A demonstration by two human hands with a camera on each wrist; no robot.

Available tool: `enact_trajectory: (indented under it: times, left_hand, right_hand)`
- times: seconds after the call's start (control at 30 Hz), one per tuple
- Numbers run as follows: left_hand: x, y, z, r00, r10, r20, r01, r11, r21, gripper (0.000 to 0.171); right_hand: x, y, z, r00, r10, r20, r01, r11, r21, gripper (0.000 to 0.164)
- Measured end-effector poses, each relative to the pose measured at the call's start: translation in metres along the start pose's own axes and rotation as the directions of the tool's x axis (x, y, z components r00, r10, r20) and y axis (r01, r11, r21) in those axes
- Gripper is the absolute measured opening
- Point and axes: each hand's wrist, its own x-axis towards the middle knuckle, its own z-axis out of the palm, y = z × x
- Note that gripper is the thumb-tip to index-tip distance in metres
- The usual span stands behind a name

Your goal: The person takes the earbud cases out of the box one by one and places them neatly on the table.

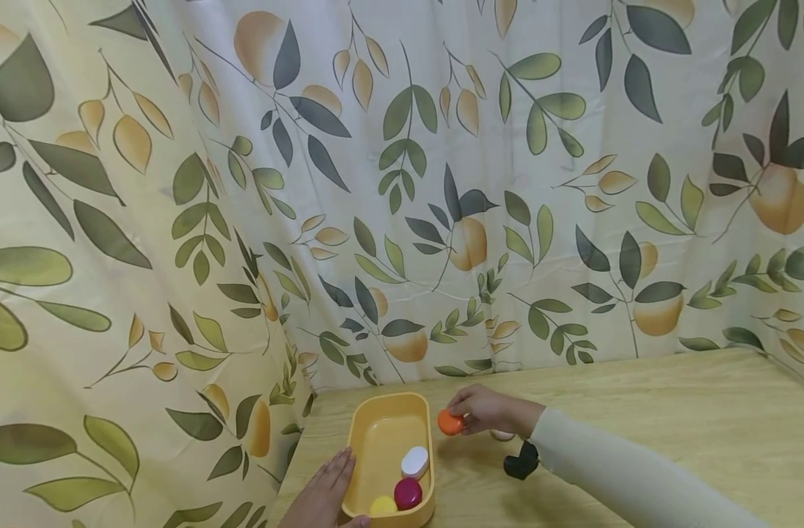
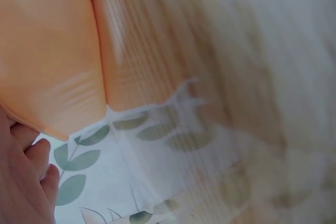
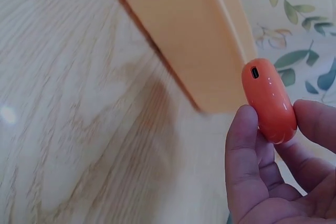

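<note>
My right hand point(image 1: 484, 412) pinches a glossy orange earbud case point(image 1: 451, 422) between thumb and fingers, just right of a yellow tray point(image 1: 385, 400). A small dark charging port shows on the orange case point(image 3: 270, 100) in the right wrist view. My left hand point(image 1: 324, 488) rests against the tray's left wall, its fingers fairly straight, thumb by the front corner. Inside the tray, toward the front, lie a white oval case point(image 1: 415, 463), a round magenta case point(image 1: 408, 493) and a yellow rounded piece point(image 1: 384, 506).
A black object point(image 1: 522, 462) lies on the wooden table point(image 1: 640, 411) below the right forearm. A pale pinkish item point(image 1: 502, 434) is partly hidden by the right wrist. Leaf-patterned curtains point(image 1: 389, 220) hang behind the table and along its left side.
</note>
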Motion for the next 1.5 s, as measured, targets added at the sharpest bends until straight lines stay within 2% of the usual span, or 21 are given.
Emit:
enact_trajectory:
  times: [0.37, 0.67, 1.07, 1.23, 1.5]
  left_hand:
    - [-0.001, -0.001, -0.001, 1.0, -0.003, 0.008, 0.003, 1.0, -0.004, 0.096]
    - [0.003, -0.001, -0.001, 1.0, -0.003, 0.021, 0.004, 1.0, -0.019, 0.096]
    - [0.001, -0.002, -0.001, 1.0, -0.008, 0.028, 0.009, 0.999, -0.04, 0.096]
    - [0.0, -0.002, -0.001, 1.0, 0.001, 0.014, 0.0, 0.999, -0.033, 0.095]
    - [0.001, -0.001, -0.002, 0.999, -0.011, 0.031, 0.012, 0.999, -0.044, 0.094]
  right_hand:
    - [-0.009, 0.004, -0.017, 0.999, 0.024, -0.048, -0.023, 1.0, 0.015, 0.021]
    - [-0.021, 0.01, -0.036, 0.999, 0.016, -0.037, -0.018, 0.999, -0.047, 0.026]
    - [-0.033, 0.002, -0.043, 0.999, 0.015, -0.037, -0.019, 0.995, -0.096, 0.029]
    - [-0.036, 0.005, -0.05, 0.999, 0.019, -0.047, -0.024, 0.994, -0.107, 0.028]
    - [-0.041, 0.005, -0.062, 0.996, 0.039, -0.079, -0.049, 0.991, -0.125, 0.031]
